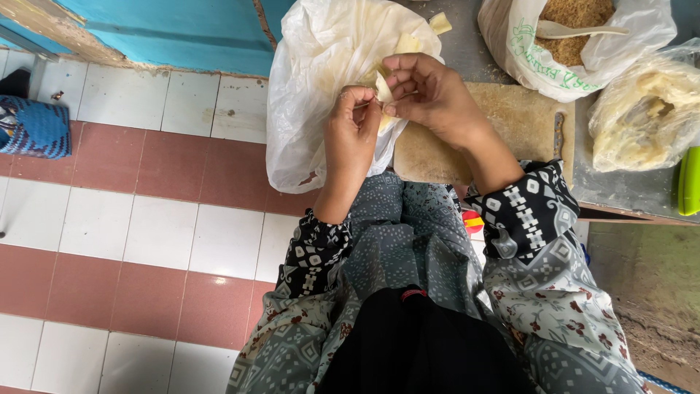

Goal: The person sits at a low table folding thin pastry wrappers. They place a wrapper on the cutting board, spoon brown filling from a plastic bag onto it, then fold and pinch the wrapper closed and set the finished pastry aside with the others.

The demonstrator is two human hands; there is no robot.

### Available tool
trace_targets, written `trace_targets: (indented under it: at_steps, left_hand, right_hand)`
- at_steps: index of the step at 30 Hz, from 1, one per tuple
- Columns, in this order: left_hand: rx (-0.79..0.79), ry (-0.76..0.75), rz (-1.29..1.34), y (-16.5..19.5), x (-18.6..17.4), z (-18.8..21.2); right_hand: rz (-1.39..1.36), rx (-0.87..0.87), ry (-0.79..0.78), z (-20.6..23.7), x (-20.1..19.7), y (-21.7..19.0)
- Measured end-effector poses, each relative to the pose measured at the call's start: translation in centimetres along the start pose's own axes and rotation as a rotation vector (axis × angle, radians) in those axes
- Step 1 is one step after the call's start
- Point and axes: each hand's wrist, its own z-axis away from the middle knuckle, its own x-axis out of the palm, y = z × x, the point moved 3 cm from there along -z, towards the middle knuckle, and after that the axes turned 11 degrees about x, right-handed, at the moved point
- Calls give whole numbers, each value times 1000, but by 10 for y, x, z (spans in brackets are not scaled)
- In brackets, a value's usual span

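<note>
Both hands meet over the mouth of a big clear plastic bag (306,109) hanging off the table (627,186) edge. Left hand (351,131) and right hand (430,91) both pinch one small pale yellow wrapper piece (383,89), fingertips pressed together around it, folded upright between them. More pale yellow pieces (408,42) sit at the bag's open top, one (440,23) lying just past it on the table.

Wooden cutting board (525,117) lies flat under the right wrist, beside the bag. A thin dark-handled tool (558,135) rests on the board's right side; can't tell what kind.

Top right: white plastic bag (521,55) with green print, open, filled with brown crumbly stuff (576,29); a pale spoon (576,31) lies on top of the filling, handle pointing right. Just right of it, a clear bag (645,109) holds a pale yellowish lumpy mass, contents unclear through the plastic. Green object (689,181) at the right table edge, cut off by the frame.

Floor: white and reddish tiles (138,219). Blue woven item (35,128) at far left. Patterned sleeves and grey-green printed lap fill the bottom.
</note>
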Motion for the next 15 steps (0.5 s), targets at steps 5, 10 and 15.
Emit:
trace_targets:
  at_steps: [5,10,15]
  left_hand:
    - [-72,15,26,-3,-2,1]
    - [-52,18,-124,1,-11,-1]
    - [206,-91,-607,17,-13,-6]
  right_hand:
    - [43,-88,187,-8,-10,6]
    - [-410,-53,235,-5,-44,4]
    - [-590,-138,200,7,-59,-15]
